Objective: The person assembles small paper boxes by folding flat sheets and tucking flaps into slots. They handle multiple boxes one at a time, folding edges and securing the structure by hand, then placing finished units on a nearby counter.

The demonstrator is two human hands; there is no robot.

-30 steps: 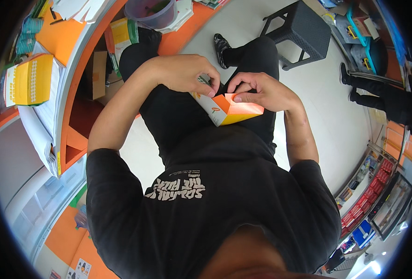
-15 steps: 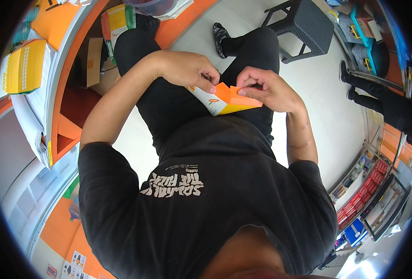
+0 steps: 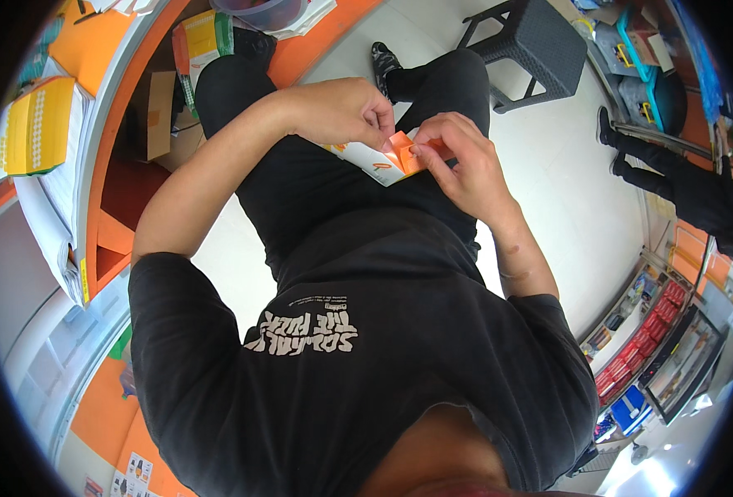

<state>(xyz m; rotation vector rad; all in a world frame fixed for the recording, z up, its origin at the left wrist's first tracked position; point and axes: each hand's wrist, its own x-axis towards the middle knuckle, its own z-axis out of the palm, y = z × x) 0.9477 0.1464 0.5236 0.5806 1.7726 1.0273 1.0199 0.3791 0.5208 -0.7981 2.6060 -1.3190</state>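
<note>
A small white and yellow cardboard box [image 3: 373, 162] with an orange inside lies over my lap, its open end turned to the right. My left hand [image 3: 351, 112] comes over it from the left, with curled fingers pinching the upper edge by the opening. On the other side, my right hand [image 3: 466, 170] has thumb and forefinger closed on an orange flap at the open end. The inside of the box cannot be made out, and my fingers hide part of the flaps.
A black woven-pattern stool [image 3: 540, 54] stands ahead to the right. At left, an orange-edged desk carries a yellow packet [image 3: 39, 124] and stacked papers. A cardboard carton [image 3: 159, 116] sits under it. Another person's dark-clothed legs [image 3: 664, 178] show at far right, near shelves with red packages [image 3: 648, 340].
My right hand has shifted up and left, folding the orange flap inward. The opening looks narrower. My left fingertips have moved slightly right, to the edge of the opening.
</note>
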